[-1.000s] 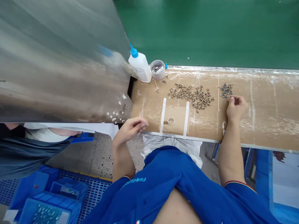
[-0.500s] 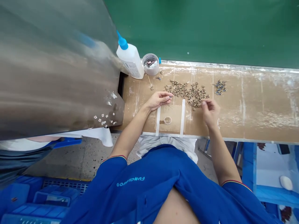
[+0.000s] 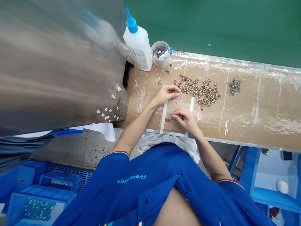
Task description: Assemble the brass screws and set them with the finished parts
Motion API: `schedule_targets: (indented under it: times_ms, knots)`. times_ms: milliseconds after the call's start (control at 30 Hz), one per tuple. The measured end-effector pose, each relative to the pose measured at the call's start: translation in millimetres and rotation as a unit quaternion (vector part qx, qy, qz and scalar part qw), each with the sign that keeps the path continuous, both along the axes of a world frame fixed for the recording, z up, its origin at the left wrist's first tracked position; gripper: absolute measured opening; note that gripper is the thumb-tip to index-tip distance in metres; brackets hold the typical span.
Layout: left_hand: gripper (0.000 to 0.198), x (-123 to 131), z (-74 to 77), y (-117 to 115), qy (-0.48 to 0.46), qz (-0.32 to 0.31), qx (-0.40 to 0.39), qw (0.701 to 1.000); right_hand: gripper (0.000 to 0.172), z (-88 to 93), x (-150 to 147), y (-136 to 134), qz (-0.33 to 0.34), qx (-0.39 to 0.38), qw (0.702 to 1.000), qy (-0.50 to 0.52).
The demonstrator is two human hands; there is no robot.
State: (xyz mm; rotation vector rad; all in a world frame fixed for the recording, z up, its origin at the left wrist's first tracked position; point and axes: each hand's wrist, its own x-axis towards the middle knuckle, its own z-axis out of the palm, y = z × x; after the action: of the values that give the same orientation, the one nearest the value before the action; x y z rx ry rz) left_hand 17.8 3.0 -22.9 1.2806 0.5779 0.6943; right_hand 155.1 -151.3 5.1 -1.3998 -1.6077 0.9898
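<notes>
The left hand [image 3: 169,94] has its fingertips close together beside the larger pile of metal parts [image 3: 208,96] on the tabletop [image 3: 244,116]; any pinch cannot be confirmed. The right hand's [image 3: 184,120] fingers bend over a small round dish [image 3: 172,119], grip unclear. A smaller pile [image 3: 234,87] lies apart.

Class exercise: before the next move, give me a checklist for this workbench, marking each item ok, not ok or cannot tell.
1. Bottle standing, away from both hands: ok.
2. Large pile and small pile of metal pieces kept apart: ok.
3. Right hand at the small ring: ok.
4. Left hand holding a piece: cannot tell; its fingertips hide the spot.
5. All pieces in a pile: not ok; stray pieces lie near the round tub.
</notes>
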Motion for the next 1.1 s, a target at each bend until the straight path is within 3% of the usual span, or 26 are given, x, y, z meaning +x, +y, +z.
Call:
schedule_targets:
  times_ms: [200,433,567,667,833,1000,1100]
  knots:
    - [0.047,0.0,4.9,-1.5,-0.015,-0.032,-0.036,0.999,0.019,1.8,17.6,-10.0,0.015,0.111,0.993,-0.048]
    - [0.043,-2.2,9.7,-1.8,-0.008,-0.041,-0.030,0.999,0.020,-3.0,7.3,-14.6,0.013,0.133,0.990,-0.049]
    - [0.039,-5.5,10.5,-2.1,0.002,-0.044,-0.015,0.999,0.024,1.0,-1.2,-6.0,-0.013,0.155,0.979,-0.134]
    - [0.038,-5.3,8.0,-2.3,0.010,-0.057,-0.005,0.998,0.025,7.6,1.9,-4.2,0.008,0.148,0.975,-0.166]
    - [0.032,-2.7,3.2,-3.0,0.033,-0.070,0.004,0.997,0.024,7.7,9.0,-5.7,0.040,0.065,0.996,-0.049]
    - [0.025,-1.4,1.0,-4.5,0.053,-0.066,0.007,0.996,0.036,3.4,22.0,9.0,-0.029,0.009,0.996,0.087]
    - [0.018,-0.3,2.1,-6.3,0.064,-0.060,0.012,0.996,0.040,2.2,32.0,28.8,-0.093,0.019,0.988,0.118]
